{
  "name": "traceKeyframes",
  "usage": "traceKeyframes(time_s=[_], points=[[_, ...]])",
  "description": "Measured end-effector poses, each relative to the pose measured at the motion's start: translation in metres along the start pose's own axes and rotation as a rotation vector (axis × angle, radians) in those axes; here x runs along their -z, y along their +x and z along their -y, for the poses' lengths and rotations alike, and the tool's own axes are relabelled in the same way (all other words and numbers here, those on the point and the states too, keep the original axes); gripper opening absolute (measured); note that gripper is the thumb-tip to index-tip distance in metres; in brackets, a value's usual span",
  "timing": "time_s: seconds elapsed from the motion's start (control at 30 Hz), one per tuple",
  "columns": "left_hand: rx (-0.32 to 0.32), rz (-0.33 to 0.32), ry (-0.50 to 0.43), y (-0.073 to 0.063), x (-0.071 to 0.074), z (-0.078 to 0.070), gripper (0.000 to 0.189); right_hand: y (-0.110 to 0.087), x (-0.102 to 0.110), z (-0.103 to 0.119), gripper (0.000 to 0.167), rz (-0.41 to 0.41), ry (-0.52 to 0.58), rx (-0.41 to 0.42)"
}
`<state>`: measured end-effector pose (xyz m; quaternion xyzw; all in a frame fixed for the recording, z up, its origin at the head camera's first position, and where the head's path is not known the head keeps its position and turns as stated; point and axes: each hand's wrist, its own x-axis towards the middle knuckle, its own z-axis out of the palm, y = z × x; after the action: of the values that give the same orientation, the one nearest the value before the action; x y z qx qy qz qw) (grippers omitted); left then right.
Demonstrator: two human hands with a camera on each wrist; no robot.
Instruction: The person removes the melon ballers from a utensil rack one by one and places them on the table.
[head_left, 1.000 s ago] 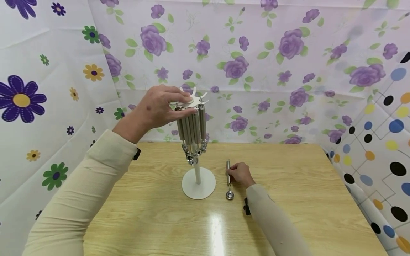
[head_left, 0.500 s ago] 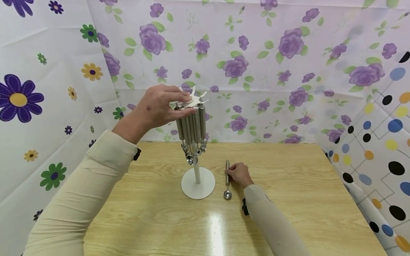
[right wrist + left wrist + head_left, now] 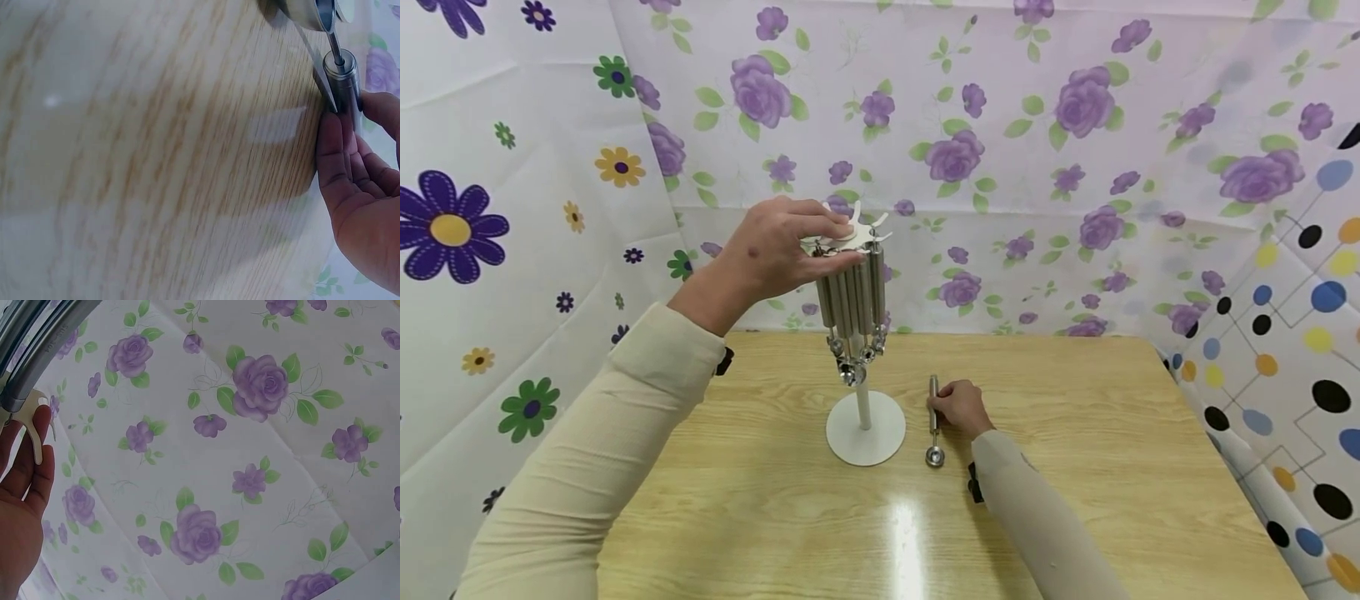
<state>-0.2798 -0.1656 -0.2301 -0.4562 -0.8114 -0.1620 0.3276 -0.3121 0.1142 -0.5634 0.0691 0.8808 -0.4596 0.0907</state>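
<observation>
My left hand point(image 3: 790, 248) grips the white hooked top point(image 3: 859, 237) of an upright stand, fingers over it and thumb beneath. Several steel utensils point(image 3: 850, 292) hang from its hooks, their small round heads pointing down. In the left wrist view, the left hand point(image 3: 25, 487) is at the edge, by a curved hook and steel handles point(image 3: 44, 356). Right of the stand, my right hand point(image 3: 962, 408) pinches the handle of a steel melon baller point(image 3: 935, 456) lying on the table. The right wrist view shows the fingers and thumb of the right hand point(image 3: 359, 181) around that handle point(image 3: 342, 78).
The stand's round white base point(image 3: 866, 450) rests on the light wooden table point(image 3: 760, 517). A purple-flowered cloth point(image 3: 1000, 275) hangs behind the table. Other patterned cloths, one flowered point(image 3: 542, 333) and one dotted point(image 3: 1292, 350), line the left and right sides.
</observation>
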Motion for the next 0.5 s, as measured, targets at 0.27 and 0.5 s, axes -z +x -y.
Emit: traceKeyframes(time_s=[0.27, 0.5], points=[[0.036, 0.042, -0.01, 0.004, 0.001, 0.0, 0.033, -0.002, 0.005, -0.001, 0.021, -0.002, -0.019, 0.021], [0.085, 0.102, -0.095, -0.001, 0.008, 0.002, 0.035, -0.009, 0.024, 0.008, 0.036, 0.016, -0.054, 0.057]])
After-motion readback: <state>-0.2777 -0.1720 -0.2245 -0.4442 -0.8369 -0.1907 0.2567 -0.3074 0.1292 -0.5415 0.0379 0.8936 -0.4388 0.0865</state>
